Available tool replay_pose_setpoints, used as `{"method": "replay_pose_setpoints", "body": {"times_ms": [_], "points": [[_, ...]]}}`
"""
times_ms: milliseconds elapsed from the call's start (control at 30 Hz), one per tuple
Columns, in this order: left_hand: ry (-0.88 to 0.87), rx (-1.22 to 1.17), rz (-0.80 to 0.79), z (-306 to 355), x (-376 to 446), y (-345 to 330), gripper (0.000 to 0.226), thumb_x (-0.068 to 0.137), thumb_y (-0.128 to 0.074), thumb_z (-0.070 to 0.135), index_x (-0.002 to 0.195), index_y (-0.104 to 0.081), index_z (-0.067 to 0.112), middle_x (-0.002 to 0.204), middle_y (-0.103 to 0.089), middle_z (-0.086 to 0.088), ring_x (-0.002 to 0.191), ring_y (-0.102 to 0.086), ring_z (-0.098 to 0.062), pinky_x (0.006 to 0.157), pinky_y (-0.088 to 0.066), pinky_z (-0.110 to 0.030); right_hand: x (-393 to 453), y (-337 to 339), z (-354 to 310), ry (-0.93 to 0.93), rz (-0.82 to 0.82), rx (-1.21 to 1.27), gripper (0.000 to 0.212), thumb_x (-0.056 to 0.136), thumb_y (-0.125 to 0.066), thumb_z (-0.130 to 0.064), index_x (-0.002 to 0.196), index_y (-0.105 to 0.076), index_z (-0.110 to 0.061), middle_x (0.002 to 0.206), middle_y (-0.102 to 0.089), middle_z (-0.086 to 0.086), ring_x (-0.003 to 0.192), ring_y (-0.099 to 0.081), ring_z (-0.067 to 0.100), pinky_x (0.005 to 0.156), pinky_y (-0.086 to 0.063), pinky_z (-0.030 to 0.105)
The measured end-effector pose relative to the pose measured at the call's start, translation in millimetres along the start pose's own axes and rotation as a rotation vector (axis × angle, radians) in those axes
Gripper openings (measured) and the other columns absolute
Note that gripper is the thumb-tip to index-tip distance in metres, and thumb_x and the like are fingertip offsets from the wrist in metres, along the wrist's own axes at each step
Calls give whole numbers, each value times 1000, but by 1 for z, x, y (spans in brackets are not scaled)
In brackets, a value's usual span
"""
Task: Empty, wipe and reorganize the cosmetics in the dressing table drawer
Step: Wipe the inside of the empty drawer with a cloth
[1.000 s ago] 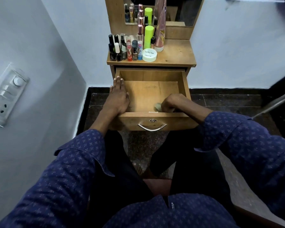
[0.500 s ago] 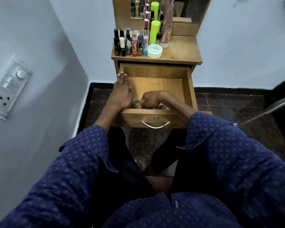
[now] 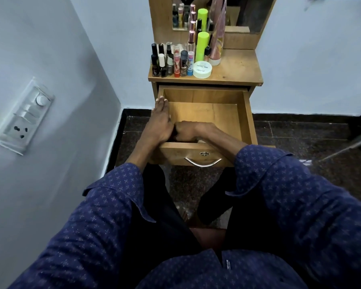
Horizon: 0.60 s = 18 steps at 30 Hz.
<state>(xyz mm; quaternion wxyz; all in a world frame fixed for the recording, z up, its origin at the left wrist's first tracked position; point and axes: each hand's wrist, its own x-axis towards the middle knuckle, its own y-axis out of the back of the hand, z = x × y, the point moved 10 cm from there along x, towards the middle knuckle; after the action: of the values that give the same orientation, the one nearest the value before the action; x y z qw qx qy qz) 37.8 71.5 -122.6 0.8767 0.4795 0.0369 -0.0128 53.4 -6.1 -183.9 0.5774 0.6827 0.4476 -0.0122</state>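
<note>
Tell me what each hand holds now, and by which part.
Left hand rests flat along the drawer side, holding nothing. Right hand is curled; what it holds cannot be told.

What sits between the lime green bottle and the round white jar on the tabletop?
Nothing. In the head view the stretch from the lime green bottle down to the round white jar shows no item; the jar stands directly in front of the bottle on the tabletop.

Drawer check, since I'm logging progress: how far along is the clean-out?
Emptied: the drawer shows bare wood, and the cosmetics stand on the tabletop. In hand: the right hand is curled in the front-left corner, seemingly wiping, though any cloth is hidden; the left hand rests flat on the side wall. Left: putting the cosmetics back.
</note>
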Motion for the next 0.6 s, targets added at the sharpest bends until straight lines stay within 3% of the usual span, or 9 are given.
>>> {"method": "replay_pose_setpoints", "body": {"times_ms": [100,200,300,367,467,533,600], "points": [[8,-2,-1,-1,0,3,62,111,-34,11,165,-7,0,175,3,-15,162,3,-28,132,-3,-40,-3,6,3,-7,63,40,37,103,-58,-42,134,-66,-23,124,-71,6,110,-66,30,89,-52,36],[11,-1,-13,2,0,2,63,110,-35,10,166,-7,2,175,5,-13,162,5,-27,132,-1,-40,-19,22,19,-34,191,31,34,104,-54,-48,132,-66,-34,120,-70,0,111,-64,27,83,-49,37],[19,3,-23,4,-1,3,65,110,-37,14,166,-6,2,175,5,-13,162,6,-26,132,-1,-40,-32,46,46,-147,381,-147,47,102,-62,-38,147,-51,-32,145,-54,9,127,-52,30,96,-50,47],[18,2,-20,3,-2,5,64,111,-36,15,165,-6,0,175,4,-15,162,5,-27,132,0,-38,-37,53,55,-210,405,-199,61,100,-63,-38,156,-39,-33,162,-34,11,144,-38,36,111,-42,55],[16,15,-18,3,-2,1,65,109,-36,11,165,-5,0,175,5,-15,162,6,-27,131,2,-38,-34,51,33,-59,372,-221,55,100,-63,-27,152,-48,-29,162,-40,7,144,-43,34,116,-41,52],[13,18,-18,4,1,1,67,107,-37,7,166,-5,1,175,6,-15,162,7,-26,129,4,-38,-28,39,2,139,314,-271,48,95,-67,-22,142,-60,-19,155,-50,8,138,-50,32,113,-45,46],[13,23,-21,4,2,0,70,104,-38,3,166,-5,1,174,5,-16,162,8,-26,129,5,-38,-20,35,-12,217,259,-298,43,93,-71,-23,134,-63,-10,148,-54,12,132,-55,32,108,-46,40]]}}
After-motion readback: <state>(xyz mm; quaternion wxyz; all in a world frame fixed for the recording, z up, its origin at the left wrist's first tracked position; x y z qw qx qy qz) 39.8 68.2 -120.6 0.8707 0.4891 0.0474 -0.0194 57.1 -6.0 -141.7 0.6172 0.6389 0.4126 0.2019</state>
